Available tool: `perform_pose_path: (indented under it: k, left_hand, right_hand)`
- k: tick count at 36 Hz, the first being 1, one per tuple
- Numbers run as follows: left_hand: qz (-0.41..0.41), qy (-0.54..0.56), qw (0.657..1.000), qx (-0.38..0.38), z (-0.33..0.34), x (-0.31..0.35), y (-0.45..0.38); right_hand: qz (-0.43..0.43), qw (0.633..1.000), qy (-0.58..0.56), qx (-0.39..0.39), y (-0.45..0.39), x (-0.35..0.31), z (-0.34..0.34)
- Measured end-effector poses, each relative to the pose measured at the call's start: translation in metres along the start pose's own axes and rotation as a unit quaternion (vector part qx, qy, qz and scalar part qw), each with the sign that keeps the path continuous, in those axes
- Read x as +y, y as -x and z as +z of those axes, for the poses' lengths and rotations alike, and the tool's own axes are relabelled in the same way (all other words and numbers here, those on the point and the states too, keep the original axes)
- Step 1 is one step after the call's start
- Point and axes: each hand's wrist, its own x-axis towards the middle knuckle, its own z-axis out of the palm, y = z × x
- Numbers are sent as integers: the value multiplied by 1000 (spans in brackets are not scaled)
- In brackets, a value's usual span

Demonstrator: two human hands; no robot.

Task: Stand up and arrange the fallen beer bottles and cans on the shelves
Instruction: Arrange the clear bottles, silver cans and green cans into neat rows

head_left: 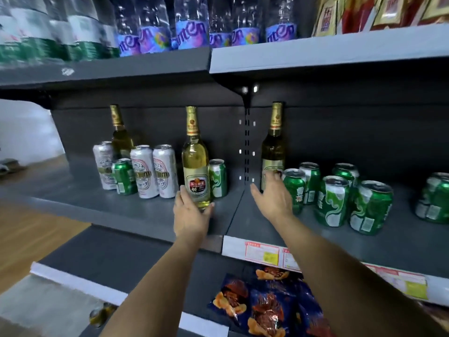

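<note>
My left hand point(190, 215) grips the base of an upright gold-capped beer bottle point(195, 166) on the grey middle shelf point(136, 210). A green can point(218, 178) stands just to the right of it. My right hand point(274, 195) reaches, fingers spread, to the lower part of a second upright bottle point(274, 152) and touches it. A third bottle point(120, 135) stands at the back left behind white cans point(155, 171) and a green can point(124, 176). Several green cans point(332, 200) stand upright to the right of my right hand.
Water and soda bottles point(150, 27) fill the shelf above, with red and gold packets point(364, 13) at the right. Blue snack bags point(262, 305) lie on the lower shelf. Price tags point(264, 254) line the shelf edge. More green cans point(435, 198) stand at the far right.
</note>
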Motion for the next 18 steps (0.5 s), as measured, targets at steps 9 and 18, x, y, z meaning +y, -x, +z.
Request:
perform_pose_path:
  k: [9, 18]
  left_hand:
    - [12, 103, 995, 11, 22, -8, -75]
    - [-13, 144, 988, 58, 35, -17, -89]
  right_hand:
    - [182, 983, -18, 10, -29, -6, 38]
    - [224, 971, -44, 69, -49, -17, 63]
